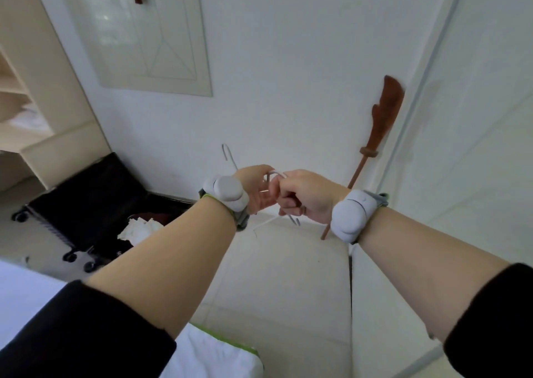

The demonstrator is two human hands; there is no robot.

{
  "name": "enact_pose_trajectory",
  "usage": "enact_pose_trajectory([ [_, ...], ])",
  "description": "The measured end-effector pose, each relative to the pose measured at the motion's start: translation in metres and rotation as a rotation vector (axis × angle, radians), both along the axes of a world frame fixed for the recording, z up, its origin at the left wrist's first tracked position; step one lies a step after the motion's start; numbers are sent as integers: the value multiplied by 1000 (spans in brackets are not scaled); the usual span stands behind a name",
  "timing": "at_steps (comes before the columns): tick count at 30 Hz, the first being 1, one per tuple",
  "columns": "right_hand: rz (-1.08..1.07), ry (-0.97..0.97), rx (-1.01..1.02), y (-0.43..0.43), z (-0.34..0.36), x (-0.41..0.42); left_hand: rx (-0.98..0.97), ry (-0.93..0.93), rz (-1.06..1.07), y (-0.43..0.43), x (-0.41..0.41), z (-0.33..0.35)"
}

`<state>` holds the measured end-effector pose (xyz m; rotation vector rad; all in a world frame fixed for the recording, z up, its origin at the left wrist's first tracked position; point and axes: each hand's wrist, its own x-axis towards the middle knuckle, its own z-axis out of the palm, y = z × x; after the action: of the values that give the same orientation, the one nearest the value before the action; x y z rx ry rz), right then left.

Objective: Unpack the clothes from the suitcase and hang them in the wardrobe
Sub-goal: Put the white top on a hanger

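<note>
Both my hands meet in the middle of the view around thin white wire hangers. My left hand holds the hangers, and one hook sticks up above it. My right hand grips a second hanger's hook with curled fingers, and a hook end pokes out below the fist. The hangers' lower wires show beneath the hands. The black suitcase lies open on the floor at the left, with white clothing and a dark red piece inside. The wardrobe's beige shelves stand at the far left.
A wooden toy sword leans against the white wall at the right. A framed panel hangs on the wall above. A white bed with a green edge lies below my arms. A white door fills the right side.
</note>
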<state>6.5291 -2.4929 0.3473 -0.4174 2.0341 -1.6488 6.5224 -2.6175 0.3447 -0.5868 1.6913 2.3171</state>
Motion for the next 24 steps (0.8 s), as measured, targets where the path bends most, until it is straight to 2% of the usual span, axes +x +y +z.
enact_pose_trajectory([
  [6, 196, 35, 39, -16, -24, -83, 119, -77, 303, -48, -84, -37],
  [12, 272, 103, 161, -36, -60, -169, 205, -86, 530, -115, -149, -70],
  [17, 346, 215, 483, -65, -88, -281, 296, -129, 606, -177, -229, -97],
  [20, 445, 353, 722, -90, -86, -339, 328, -153, 638, -195, -269, -100],
  [24, 475, 484, 856, -131, -87, -401, 317, -153, 677, -209, -317, -95],
])
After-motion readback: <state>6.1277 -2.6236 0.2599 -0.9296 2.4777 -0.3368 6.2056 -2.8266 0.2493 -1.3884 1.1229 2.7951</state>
